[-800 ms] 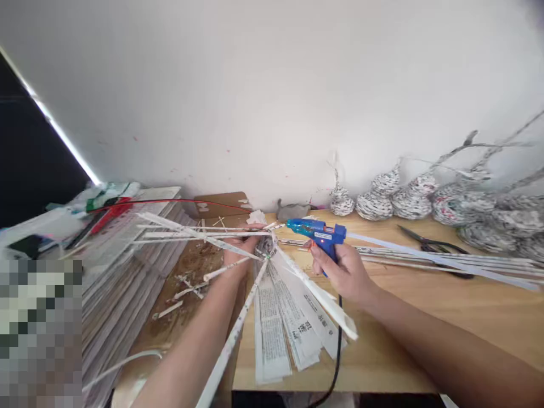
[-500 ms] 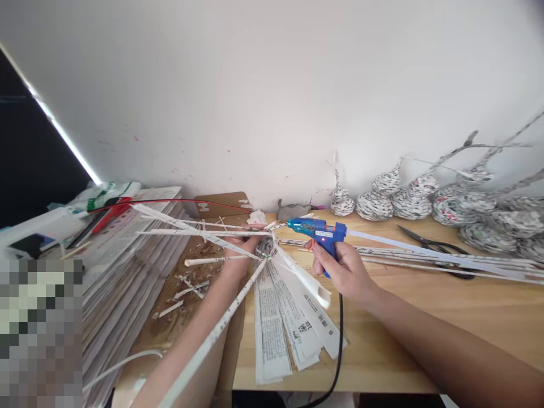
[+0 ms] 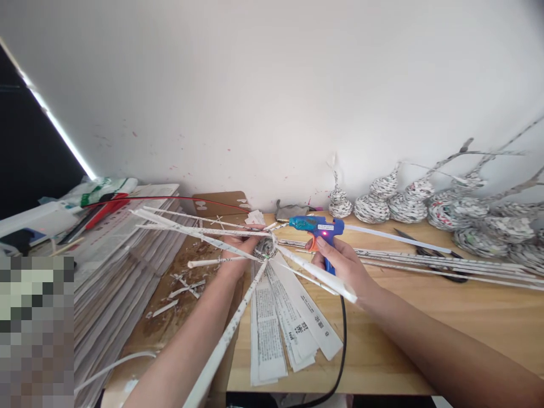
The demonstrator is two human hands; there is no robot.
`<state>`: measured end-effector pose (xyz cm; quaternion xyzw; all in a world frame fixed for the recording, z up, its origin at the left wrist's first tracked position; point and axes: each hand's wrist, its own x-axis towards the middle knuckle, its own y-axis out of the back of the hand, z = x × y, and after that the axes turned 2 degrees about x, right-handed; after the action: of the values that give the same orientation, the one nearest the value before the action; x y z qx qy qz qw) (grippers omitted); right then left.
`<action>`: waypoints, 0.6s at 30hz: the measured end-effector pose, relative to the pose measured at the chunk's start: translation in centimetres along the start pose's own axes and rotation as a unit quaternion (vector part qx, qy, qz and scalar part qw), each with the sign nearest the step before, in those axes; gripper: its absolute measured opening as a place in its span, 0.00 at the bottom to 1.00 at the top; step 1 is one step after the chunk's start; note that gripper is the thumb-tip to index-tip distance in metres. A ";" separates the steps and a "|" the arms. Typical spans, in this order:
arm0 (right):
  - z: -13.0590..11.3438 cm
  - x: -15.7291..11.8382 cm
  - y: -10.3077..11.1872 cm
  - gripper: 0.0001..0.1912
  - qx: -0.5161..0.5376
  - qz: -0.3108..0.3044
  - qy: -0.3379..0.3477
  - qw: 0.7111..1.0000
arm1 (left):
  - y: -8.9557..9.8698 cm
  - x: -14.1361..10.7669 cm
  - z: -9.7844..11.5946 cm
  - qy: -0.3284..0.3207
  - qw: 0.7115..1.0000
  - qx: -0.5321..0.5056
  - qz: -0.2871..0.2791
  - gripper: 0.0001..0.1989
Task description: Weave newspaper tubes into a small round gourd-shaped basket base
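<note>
My right hand (image 3: 343,263) is wrapped around the handle of a blue glue gun (image 3: 306,224), whose red light glows and whose white glue stick (image 3: 395,237) sticks out at the back. The nozzle points left, close to a tube at the far rim of a small woven newspaper piece (image 3: 267,247). My left hand (image 3: 245,245) grips that piece from its left side, fingers partly hidden behind paper. Rolled paper tubes (image 3: 238,317) radiate outward from the weave, one passing in front of my right wrist. Whether the nozzle touches paper I cannot tell.
Flat newspaper strips (image 3: 293,328) fan out below. Long paper tubes (image 3: 433,265) lie across dark scissors (image 3: 442,263) at right. Woven gourd shapes (image 3: 408,207) line the wall. A newspaper stack (image 3: 136,260) and paper scraps (image 3: 185,289) are at left; a black cord (image 3: 343,340) hangs down.
The woven piece has turned slightly, and its right-hand tube now reaches across to my right wrist. The glue gun stays near the same spot, in my right hand.
</note>
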<state>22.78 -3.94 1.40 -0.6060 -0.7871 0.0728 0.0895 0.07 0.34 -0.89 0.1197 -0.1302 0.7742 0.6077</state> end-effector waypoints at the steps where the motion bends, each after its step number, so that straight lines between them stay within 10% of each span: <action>1: -0.1 0.0 0.0 0.23 0.008 -0.002 -0.010 1.000 | 0.0 0.0 -0.1 0.001 1.000 -0.001 -0.002 0.07; 18: -0.1 -0.6 -0.4 0.24 -0.112 0.041 0.051 0.992 | -0.2 0.0 -0.5 -0.038 0.998 0.044 -0.008 0.07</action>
<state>22.57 -4.58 1.52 -0.6465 -0.7595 -0.0427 0.0581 0.26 0.58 -1.31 0.1765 -0.1177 0.7691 0.6029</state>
